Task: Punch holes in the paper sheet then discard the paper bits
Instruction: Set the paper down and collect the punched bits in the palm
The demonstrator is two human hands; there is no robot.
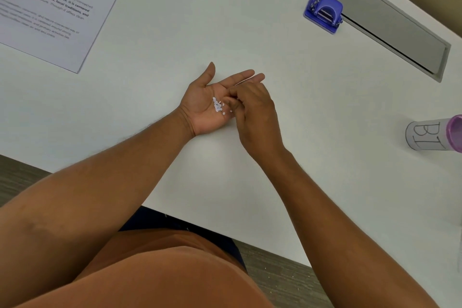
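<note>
Seen from above, the left hand (210,105) lies palm up and spread flat on a white surface (175,32), cradling a small heap of white round paper bits (218,105). The right hand (252,110) curls over it, fingertips pinched at the palm. A printed white paper sheet (50,7) lies far left; a blue hole punch (323,13) sits far right.

white table (312,112), grey cable hatch (380,15)
</note>
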